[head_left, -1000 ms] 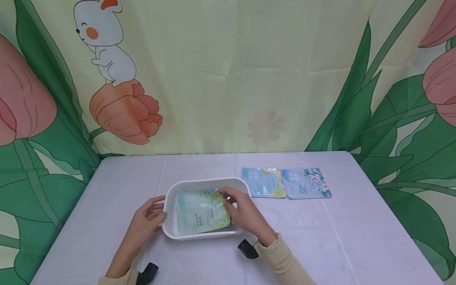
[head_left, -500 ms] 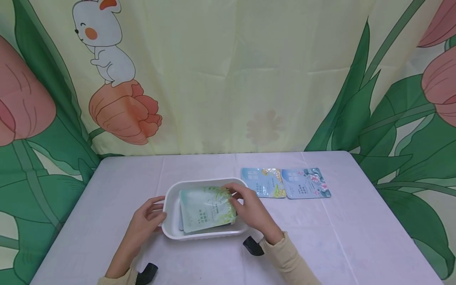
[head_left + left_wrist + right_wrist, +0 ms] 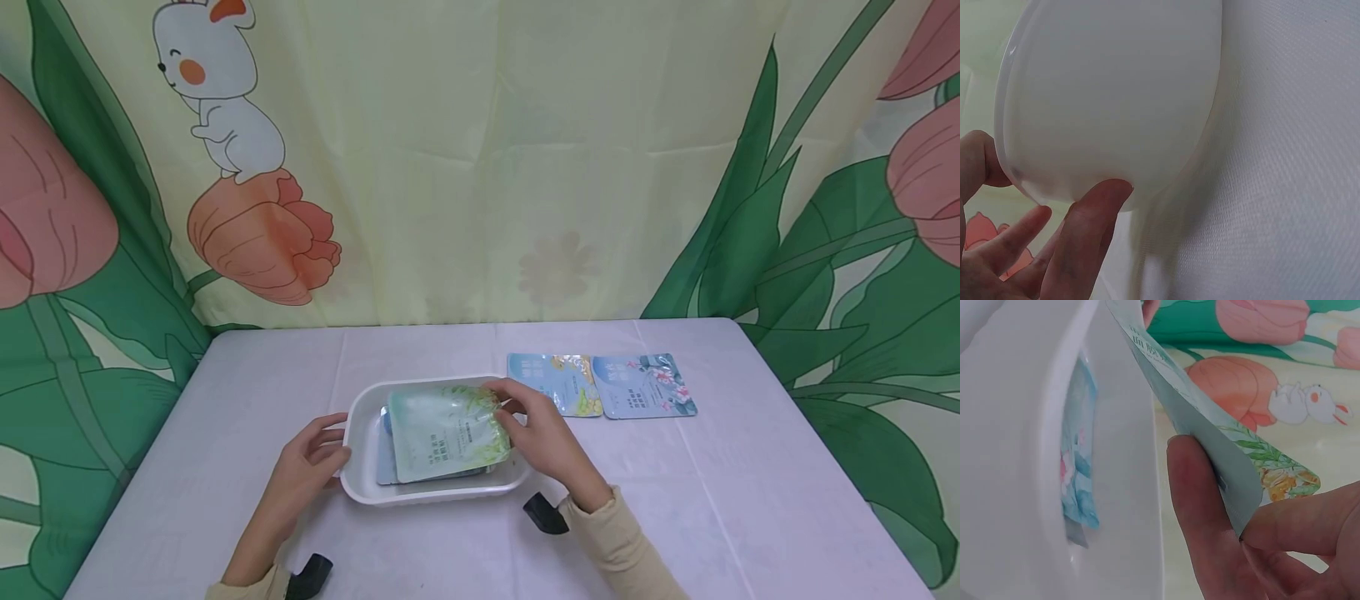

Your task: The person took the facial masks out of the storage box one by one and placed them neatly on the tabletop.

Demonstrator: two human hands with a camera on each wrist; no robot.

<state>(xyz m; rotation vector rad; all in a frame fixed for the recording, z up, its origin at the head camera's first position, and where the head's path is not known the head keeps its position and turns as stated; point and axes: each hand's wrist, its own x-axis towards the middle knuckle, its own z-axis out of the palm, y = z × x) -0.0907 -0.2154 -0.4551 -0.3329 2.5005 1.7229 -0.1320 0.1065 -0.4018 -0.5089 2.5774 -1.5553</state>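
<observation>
A pale green sheet mask packet (image 3: 450, 433) with a leafy print is pinched at its right edge by my right hand (image 3: 536, 433). The right wrist view shows the packet (image 3: 1216, 437) tilted up, thumb and fingers on either side of its corner. It hangs over the white plastic tub (image 3: 363, 492), covering most of a bluish packet (image 3: 386, 462) lying inside. At the tub's left end, my left hand (image 3: 303, 467) holds the wall. Its thumb presses the outside of the tub (image 3: 1116, 94) in the left wrist view, with other fingertips at the rim.
Two more packets lie flat behind the tub to the right: a light blue one with yellow print (image 3: 558, 383) and a blue one with pink flowers (image 3: 645, 386). A white cloth covers the table (image 3: 675, 517). A printed curtain (image 3: 465, 167) hangs behind it.
My right hand has moved right and slightly up with the green packet, whose left edge has slid off the bluish packet below. The left hand and tub have stayed in place.
</observation>
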